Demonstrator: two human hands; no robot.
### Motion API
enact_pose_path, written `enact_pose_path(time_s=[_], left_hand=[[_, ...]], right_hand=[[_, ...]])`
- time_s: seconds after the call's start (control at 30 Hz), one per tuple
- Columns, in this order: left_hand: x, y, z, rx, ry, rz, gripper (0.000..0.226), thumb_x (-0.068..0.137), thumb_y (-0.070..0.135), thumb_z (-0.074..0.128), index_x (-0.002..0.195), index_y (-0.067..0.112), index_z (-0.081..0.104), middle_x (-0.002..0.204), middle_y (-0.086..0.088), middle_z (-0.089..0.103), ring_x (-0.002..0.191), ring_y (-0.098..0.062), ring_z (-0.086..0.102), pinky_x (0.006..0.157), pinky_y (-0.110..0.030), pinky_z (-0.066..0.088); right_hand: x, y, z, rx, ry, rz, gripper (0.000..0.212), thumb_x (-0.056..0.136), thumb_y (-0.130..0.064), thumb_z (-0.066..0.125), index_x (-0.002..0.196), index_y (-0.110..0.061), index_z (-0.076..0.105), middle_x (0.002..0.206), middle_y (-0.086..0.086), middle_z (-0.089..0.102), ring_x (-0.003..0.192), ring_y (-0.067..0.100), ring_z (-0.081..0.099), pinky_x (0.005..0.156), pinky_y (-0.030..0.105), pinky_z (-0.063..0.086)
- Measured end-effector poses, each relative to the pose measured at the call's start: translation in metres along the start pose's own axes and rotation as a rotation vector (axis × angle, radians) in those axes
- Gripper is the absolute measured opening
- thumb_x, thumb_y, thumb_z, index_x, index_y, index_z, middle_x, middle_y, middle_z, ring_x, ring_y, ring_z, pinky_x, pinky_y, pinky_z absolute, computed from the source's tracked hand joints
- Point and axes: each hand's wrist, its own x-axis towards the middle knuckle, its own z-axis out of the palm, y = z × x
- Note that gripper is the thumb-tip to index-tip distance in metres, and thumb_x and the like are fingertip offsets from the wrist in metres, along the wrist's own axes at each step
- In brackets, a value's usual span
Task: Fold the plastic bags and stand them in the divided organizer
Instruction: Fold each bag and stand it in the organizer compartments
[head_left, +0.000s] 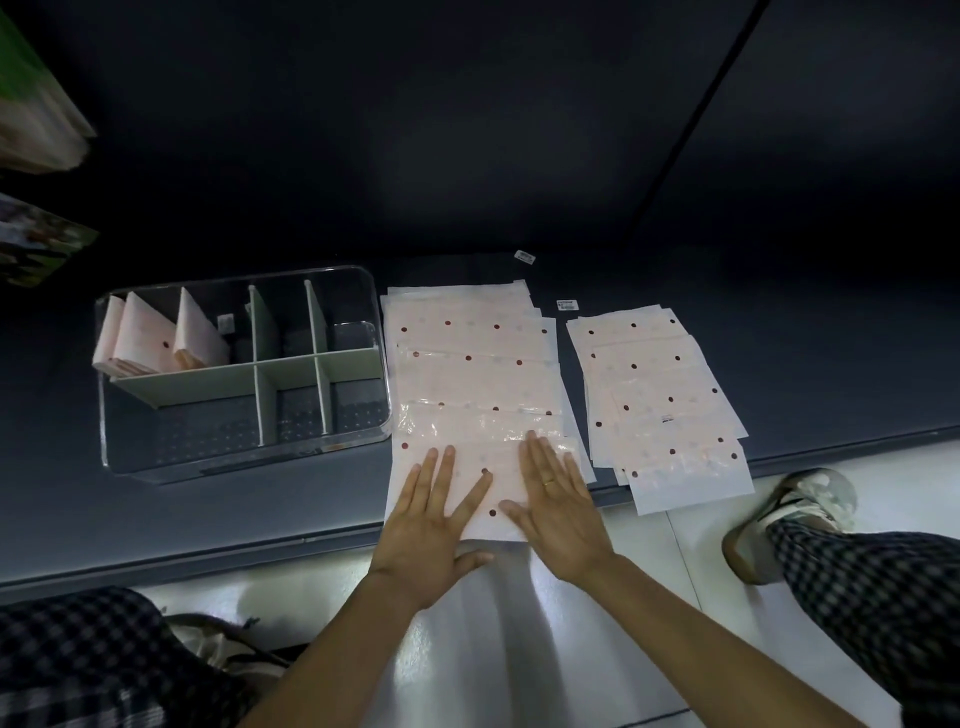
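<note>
Head view, hands: both are laid flat, fingers straight, on the nearest bag (467, 488) of the middle stack; nothing is gripped. The left hand (434, 525) presses the bag's left half, the right hand (558, 512) its right half, thumbs pointing inward, nearly meeting.

Head view, bag: it lies at the near edge of the table (182, 525), its near border hanging a little past that edge toward the person. Its long axis runs left to right, across the forearms.

Head view, stack: the remaining flat bags (470, 364) are fanned away from the hands, overlapping, just beside the organizer's right wall. A second pile (660, 395) is spread further right, apart from the first, closer to the right hand.

Head view, organizer (244, 457): a clear box with pale dividers is seen left of the middle stack. Folded bags (156, 338) are stood leaning in the far-left compartment; the other compartments look unfilled.

Key relation: the organizer lies to the left of and slightly beyond the hands, so the left hand is the nearer one for carrying a folded bag across.

Step, as judged: the bag is being flattened before a fold; a fold across the long axis seems called for, one half brought over the other.

Progress, as judged: early, with most bags unfolded.

Risk: the slick film may slide on the bag beneath, or off the table edge.
</note>
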Motion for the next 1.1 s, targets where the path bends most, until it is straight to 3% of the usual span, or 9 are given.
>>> enact_pose_path(time_s=[0.17, 0.3, 0.4, 0.57, 0.67, 0.8, 0.87, 0.97, 1.1], left_hand=[[-0.012, -0.008, -0.005, -0.017, -0.028, -0.074, 0.080, 0.078, 0.078, 0.004, 0.141, 0.040, -0.026, 0.147, -0.020, -0.034, 0.135, -0.035, -0.033, 0.115, -0.046, -0.015], [-0.012, -0.008, -0.008, -0.046, -0.051, -0.078, 0.078, 0.078, 0.079, 0.007, 0.138, 0.044, -0.030, 0.146, -0.021, -0.036, 0.133, -0.034, -0.037, 0.115, -0.043, -0.016], [-0.012, -0.009, -0.009, -0.045, -0.055, -0.071, 0.079, 0.076, 0.080, 0.004, 0.137, 0.045, -0.030, 0.147, -0.020, -0.035, 0.134, -0.033, -0.036, 0.116, -0.042, -0.015], [-0.011, -0.012, -0.009, -0.120, -0.046, -0.082, 0.077, 0.079, 0.080, 0.014, 0.141, 0.048, -0.018, 0.147, -0.014, -0.037, 0.135, -0.027, -0.037, 0.112, -0.035, -0.024], [-0.009, -0.013, -0.012, -0.119, -0.050, -0.099, 0.074, 0.082, 0.076, 0.019, 0.146, 0.047, -0.006, 0.148, -0.014, -0.035, 0.135, -0.027, -0.037, 0.113, -0.038, -0.021], [-0.008, -0.006, -0.024, -0.112, 0.055, -0.098, 0.065, 0.089, 0.068, 0.025, 0.147, 0.043, 0.009, 0.153, -0.007, -0.028, 0.137, -0.025, -0.034, 0.112, -0.044, -0.022], [-0.006, 0.001, -0.030, -0.123, 0.133, -0.045, 0.064, 0.092, 0.059, 0.038, 0.148, 0.035, 0.019, 0.158, -0.004, -0.012, 0.142, -0.024, -0.022, 0.114, -0.043, -0.017], [-0.003, 0.013, -0.035, -0.168, 0.222, 0.053, 0.060, 0.090, 0.047, 0.056, 0.142, 0.019, 0.041, 0.154, -0.004, 0.028, 0.143, -0.025, 0.021, 0.118, -0.044, 0.009], [-0.002, 0.021, -0.031, -0.238, 0.264, 0.106, 0.063, 0.069, 0.037, 0.081, 0.123, 0.009, 0.062, 0.123, -0.008, 0.063, 0.112, -0.024, 0.061, 0.095, -0.038, 0.050]], right_hand=[[-0.002, 0.023, -0.007, 0.020, 0.025, 0.072, 0.070, 0.093, -0.058, 0.010, 0.148, -0.020, -0.013, 0.155, -0.009, -0.017, 0.144, 0.006, -0.014, 0.116, 0.030, -0.014], [0.018, 0.033, -0.034, 0.069, 0.113, 0.065, 0.052, 0.095, -0.042, 0.047, 0.141, -0.021, 0.038, 0.149, -0.002, 0.033, 0.135, 0.016, 0.030, 0.113, 0.027, 0.016], [0.044, 0.037, -0.062, 0.142, -0.019, 0.055, 0.042, 0.084, -0.034, 0.066, 0.122, -0.021, 0.054, 0.125, 0.000, 0.049, 0.119, 0.019, 0.043, 0.097, 0.029, 0.032], [0.069, 0.035, -0.079, 0.091, -0.264, 0.034, 0.029, 0.079, -0.037, 0.071, 0.100, -0.021, 0.058, 0.093, -0.004, 0.051, 0.102, 0.018, 0.040, 0.077, 0.027, 0.033], [0.070, 0.035, -0.079, 0.108, -0.291, 0.012, 0.020, 0.080, -0.035, 0.070, 0.089, -0.022, 0.057, 0.094, -0.004, 0.046, 0.097, 0.017, 0.034, 0.077, 0.026, 0.032], [0.059, 0.037, -0.081, 0.341, -0.269, 0.072, 0.017, 0.084, -0.025, 0.067, 0.086, -0.019, 0.050, 0.091, -0.004, 0.051, 0.092, 0.016, 0.043, 0.071, 0.026, 0.035], [0.048, 0.033, -0.081, 0.502, -0.244, 0.179, 0.022, 0.084, -0.020, 0.067, 0.080, -0.020, 0.046, 0.089, -0.003, 0.049, 0.085, 0.016, 0.045, 0.063, 0.023, 0.034], [0.026, 0.020, -0.073, 0.822, -0.163, 0.427, 0.022, 0.084, -0.014, 0.067, 0.079, -0.017, 0.046, 0.089, 0.003, 0.052, 0.081, 0.019, 0.050, 0.060, 0.023, 0.037], [-0.007, -0.005, -0.051, 1.332, -0.161, 0.679, 0.023, 0.082, -0.005, 0.068, 0.102, 0.003, 0.058, 0.101, 0.017, 0.064, 0.087, 0.026, 0.062, 0.071, 0.031, 0.050]])
